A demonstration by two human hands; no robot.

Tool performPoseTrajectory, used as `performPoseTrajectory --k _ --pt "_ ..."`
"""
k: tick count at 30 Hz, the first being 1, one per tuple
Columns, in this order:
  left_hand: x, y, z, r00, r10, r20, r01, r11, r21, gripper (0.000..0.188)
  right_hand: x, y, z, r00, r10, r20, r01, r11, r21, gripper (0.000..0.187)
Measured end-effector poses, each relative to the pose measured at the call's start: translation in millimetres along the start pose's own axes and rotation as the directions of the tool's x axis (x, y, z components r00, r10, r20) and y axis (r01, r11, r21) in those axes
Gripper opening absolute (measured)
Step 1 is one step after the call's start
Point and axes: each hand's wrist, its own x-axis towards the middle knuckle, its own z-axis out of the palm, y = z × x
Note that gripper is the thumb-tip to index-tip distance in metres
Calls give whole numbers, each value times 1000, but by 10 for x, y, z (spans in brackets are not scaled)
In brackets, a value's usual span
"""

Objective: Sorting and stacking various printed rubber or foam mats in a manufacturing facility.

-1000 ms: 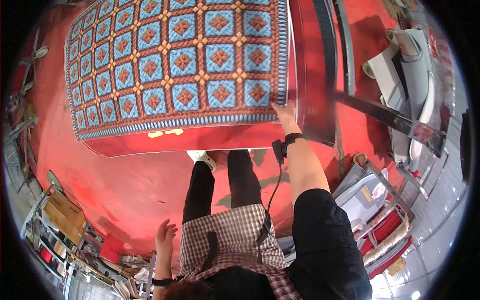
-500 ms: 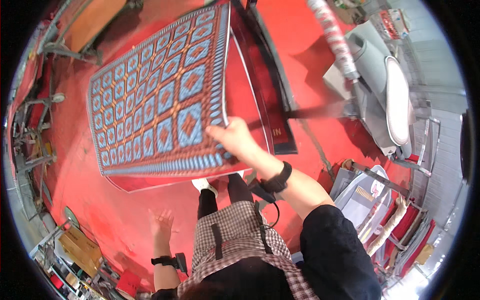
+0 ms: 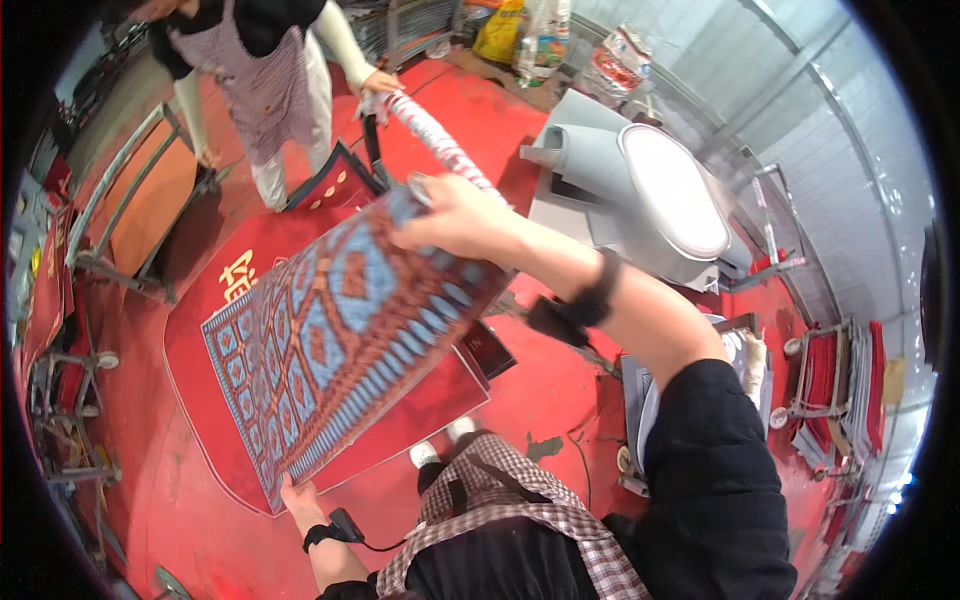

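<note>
A patterned floor mat (image 3: 345,290), blue diamonds on reddish brown with a striped border, hangs tilted in front of me. My right hand (image 3: 450,215) is closed around its raised far-right edge, thumb on top. At the mat's near-left corner, my left hand (image 3: 300,497) has its fingers closed on the edge, partly hidden by the mat. Beneath it a larger red mat (image 3: 205,390) with a pale border and yellow lettering lies spread out. A dark mat (image 3: 487,350) shows partly under the patterned one.
Beyond the mats, a co-worker (image 3: 265,80) in a checked apron has one hand on a wrapped roll (image 3: 440,140). Grey sheets (image 3: 585,155) and a white oval mat (image 3: 675,190) lie at the right. An orange-topped cart (image 3: 150,210) stands at the left, a rack of mats (image 3: 845,385) at the right.
My right hand has lifted the mat's edge and tilted it. My left hand has come from empty to the near-left corner. The view has shifted, bringing the co-worker in.
</note>
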Motion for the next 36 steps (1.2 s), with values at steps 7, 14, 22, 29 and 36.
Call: performPoseTrajectory --k 7,14,22,29,36 --pt "779 -1094 660 262 562 -785 -107 825 555 33 146 -632 -1008 907 -420 33 418 885 -204 35" --pt "2577 -2609 2467 387 917 -94 207 13 978 36 -1809 540 -4062 920 -320 -227 261 932 -253 28" --pt "4712 -5972 4296 638 709 300 -372 -57 926 31 -5333 3006 -6423 662 204 -721 -602 718 -350 28" --pt "5797 -7936 3555 884 93 459 -468 185 864 14 -6924 5002 -7052 448 361 -818 -840 483 -248 28" --pt "4785 -7225 2592 685 -723 95 -25 108 994 47 -5857 5777 -7606 625 178 -760 -712 531 -461 28"
